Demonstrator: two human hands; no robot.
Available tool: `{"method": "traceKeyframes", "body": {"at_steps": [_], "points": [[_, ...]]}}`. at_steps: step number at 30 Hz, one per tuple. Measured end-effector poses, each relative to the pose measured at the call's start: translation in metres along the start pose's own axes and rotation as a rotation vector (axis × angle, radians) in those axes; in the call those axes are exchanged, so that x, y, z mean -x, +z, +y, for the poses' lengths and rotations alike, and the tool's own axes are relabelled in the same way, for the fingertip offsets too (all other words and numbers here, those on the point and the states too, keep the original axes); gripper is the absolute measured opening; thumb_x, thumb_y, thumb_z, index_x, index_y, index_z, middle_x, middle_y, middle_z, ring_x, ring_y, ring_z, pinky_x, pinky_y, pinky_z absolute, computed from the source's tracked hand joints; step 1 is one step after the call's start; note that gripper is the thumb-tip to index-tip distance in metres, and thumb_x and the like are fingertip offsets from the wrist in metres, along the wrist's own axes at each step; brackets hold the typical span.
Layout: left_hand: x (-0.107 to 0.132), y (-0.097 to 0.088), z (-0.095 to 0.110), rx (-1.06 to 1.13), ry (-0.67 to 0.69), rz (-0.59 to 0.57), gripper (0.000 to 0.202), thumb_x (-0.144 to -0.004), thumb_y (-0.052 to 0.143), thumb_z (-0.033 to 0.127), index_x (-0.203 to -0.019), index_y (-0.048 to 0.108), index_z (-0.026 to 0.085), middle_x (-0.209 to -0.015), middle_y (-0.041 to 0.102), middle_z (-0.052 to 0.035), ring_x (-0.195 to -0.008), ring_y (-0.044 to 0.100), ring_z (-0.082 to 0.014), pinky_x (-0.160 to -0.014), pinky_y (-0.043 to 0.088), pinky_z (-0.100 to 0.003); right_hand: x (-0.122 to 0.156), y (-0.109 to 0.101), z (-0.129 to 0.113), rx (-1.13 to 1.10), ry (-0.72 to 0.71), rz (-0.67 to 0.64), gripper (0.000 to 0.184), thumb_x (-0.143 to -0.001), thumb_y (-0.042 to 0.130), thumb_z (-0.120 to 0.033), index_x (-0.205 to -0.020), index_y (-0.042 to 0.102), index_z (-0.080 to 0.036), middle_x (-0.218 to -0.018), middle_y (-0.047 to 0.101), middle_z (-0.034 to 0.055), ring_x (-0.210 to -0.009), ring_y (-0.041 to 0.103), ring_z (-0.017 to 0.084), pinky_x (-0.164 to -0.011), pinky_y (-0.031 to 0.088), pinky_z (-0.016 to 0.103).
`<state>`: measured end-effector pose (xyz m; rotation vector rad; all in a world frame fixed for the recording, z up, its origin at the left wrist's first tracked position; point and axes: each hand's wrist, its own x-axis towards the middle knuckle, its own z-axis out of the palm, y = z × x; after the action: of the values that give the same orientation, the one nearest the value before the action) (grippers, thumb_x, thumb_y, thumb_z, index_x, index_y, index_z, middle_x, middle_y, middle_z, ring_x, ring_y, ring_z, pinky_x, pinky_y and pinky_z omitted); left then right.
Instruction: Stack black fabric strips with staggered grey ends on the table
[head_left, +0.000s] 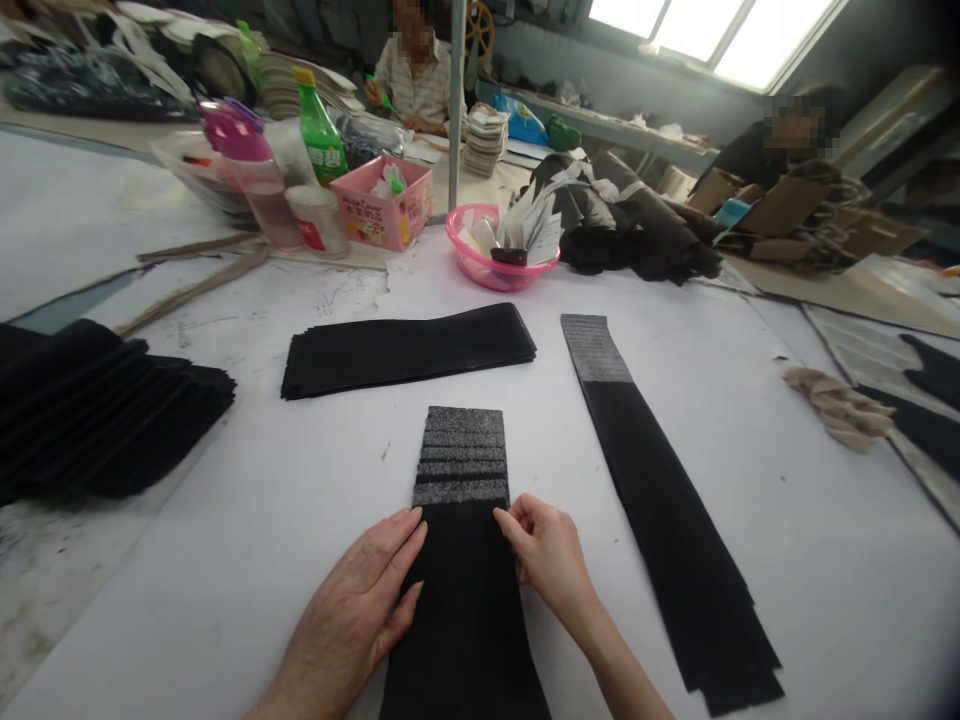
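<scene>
1. left hand (367,590), laid flat with fingers straight, rests on the left side of the strip stack (465,600); right hand (547,550) pinches its right side.
2. the stack lies toward the worktop's (337,465) near edge; uneven pressure would probably skew its stepped grey end.
3. toward the far edge, a pink basin (480,272) holds paper slips (544,235); a pink box (371,222), crumpled plastic (390,183).

Clutter at the table's (697,360) far side

A pink basket (502,272) of papers (541,240) stands near a pink box (382,210). Left of the box are a cup (318,222), a purple-lidded jug (271,205) and a green bottle (321,130). A beige scrap (840,408) lies at right. Beyond, one person (429,80) is near a pole (455,120), another (741,145) by cardboard (799,215); window (690,35) above.
</scene>
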<state>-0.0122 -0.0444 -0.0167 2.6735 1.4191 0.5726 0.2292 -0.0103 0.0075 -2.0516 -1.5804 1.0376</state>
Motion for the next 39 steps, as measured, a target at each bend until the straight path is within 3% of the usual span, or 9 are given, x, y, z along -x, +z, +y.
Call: {"method": "traceKeyframes", "body": {"at_steps": [25, 31, 35, 39], "points": [[-0.005, 0.002, -0.006, -0.006, 0.097, 0.067, 0.045, -0.087, 0.051, 0.027, -0.131, 0.049, 0.016, -0.14, 0.049, -0.0099, -0.125, 0.049, -0.0227, -0.099, 0.049, -0.036, 0.002, 0.0, -0.002, 0.007, 0.027, 0.014, 0.029, -0.088, 0.053, -0.037, -0.064, 0.052, -0.021, -0.04, 0.052, -0.0079, -0.037, 0.054, 0.009, -0.048, 0.035, 0.017], [-0.007, -0.002, -0.006, -0.005, 0.081, 0.033, 0.04, -0.09, 0.05, 0.03, -0.128, 0.051, 0.017, -0.139, 0.049, -0.0092, -0.124, 0.05, -0.0228, -0.099, 0.049, -0.037, 0.003, -0.004, -0.007, 0.021, 0.05, 0.003, 0.028, -0.087, 0.053, -0.035, -0.063, 0.051, -0.021, -0.041, 0.052, -0.0078, -0.037, 0.055, 0.009, -0.049, 0.035, 0.018], [-0.014, -0.005, -0.005, -0.003, 0.043, 0.022, 0.033, -0.091, 0.051, 0.033, -0.121, 0.055, 0.019, -0.132, 0.055, -0.0065, -0.119, 0.052, -0.0223, -0.098, 0.048, -0.037, 0.003, -0.005, -0.009, 0.063, 0.044, 0.021, 0.025, -0.087, 0.055, -0.033, -0.066, 0.051, -0.021, -0.042, 0.052, -0.0071, -0.041, 0.054, 0.011, -0.051, 0.034, 0.02], [-0.029, -0.009, -0.001, -0.001, 0.009, 0.028, 0.023, -0.092, 0.051, 0.026, -0.112, 0.059, 0.02, -0.115, 0.062, -0.005, -0.11, 0.054, -0.0215, -0.097, 0.045, -0.039, 0.002, -0.005, -0.009, 0.134, 0.031, 0.084, 0.02, -0.084, 0.06, -0.034, -0.072, 0.049, -0.022, -0.056, 0.059, -0.005, -0.05, 0.056, 0.012, -0.05, 0.03, 0.021]]}}
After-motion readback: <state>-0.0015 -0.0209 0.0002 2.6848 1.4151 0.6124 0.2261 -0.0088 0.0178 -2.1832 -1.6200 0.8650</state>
